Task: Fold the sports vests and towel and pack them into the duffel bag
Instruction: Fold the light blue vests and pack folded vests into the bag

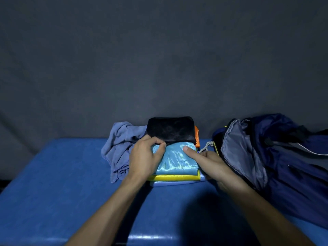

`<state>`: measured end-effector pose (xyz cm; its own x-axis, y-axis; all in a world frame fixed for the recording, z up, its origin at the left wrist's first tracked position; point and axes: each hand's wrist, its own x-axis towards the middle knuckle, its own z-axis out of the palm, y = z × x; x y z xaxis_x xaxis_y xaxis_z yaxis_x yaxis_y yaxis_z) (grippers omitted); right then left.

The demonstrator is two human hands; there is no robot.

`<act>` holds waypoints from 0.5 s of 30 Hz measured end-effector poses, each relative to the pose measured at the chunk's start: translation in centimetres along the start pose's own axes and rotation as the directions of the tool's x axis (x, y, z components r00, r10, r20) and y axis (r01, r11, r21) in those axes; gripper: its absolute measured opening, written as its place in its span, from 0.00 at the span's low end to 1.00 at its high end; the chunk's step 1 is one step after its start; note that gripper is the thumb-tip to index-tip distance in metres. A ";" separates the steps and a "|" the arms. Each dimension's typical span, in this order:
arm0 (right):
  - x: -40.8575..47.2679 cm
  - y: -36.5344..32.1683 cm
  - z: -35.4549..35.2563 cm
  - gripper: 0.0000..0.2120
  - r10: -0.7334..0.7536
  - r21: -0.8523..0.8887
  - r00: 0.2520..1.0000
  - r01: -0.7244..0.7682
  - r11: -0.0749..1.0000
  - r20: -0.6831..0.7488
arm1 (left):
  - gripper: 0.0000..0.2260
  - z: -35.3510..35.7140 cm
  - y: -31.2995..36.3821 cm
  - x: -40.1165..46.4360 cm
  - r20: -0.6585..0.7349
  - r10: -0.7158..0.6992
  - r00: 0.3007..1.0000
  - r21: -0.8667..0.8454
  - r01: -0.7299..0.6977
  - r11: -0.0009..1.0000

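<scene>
Navy nylon duffel bag (287, 157) runs off the right edge, so its full length is not visible; its dark interior behind the grey lining cannot be made out. Orange folded vest (196, 134) shows only as a thin strip behind the black folded vest (171, 129). Yellow folded vest (174, 178) and lavender layer (175, 183) show only front edges under the shiny light-blue folded vest (174, 159). Right hand (213, 165) fingers other than the thumb are hidden beside the stack. Crumpled grey-blue towel (119, 148) is partly covered by the left hand (144, 157). Both forearms are cut off at the bottom edge.
</scene>
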<state>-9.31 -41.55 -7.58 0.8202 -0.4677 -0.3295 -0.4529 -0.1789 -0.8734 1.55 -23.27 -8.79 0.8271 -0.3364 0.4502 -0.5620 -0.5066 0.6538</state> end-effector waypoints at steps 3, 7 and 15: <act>0.0 0.3 0.5 0.39 0.087 0.131 0.996 -0.085 0.988 -0.015 | 0.03 -0.1 0.1 -0.2 -0.006 -0.018 1.000 -0.013 0.018 1.000; 0.1 2.0 1.2 0.51 0.127 0.261 0.992 -0.121 0.958 -0.005 | 0.03 -0.3 0.3 -0.8 0.002 -0.018 1.000 -0.029 0.018 0.999; -1.4 2.1 0.6 0.42 0.139 0.302 0.987 -0.157 0.940 0.079 | 0.04 0.3 1.7 -2.5 0.056 -0.039 0.998 -0.058 0.043 0.997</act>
<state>-11.18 -40.78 -9.12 0.7743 -0.4178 -0.4752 -0.4490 0.1663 -0.8779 -1.47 -23.48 -8.99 0.8477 -0.3605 0.3891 -0.5258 -0.4737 0.7065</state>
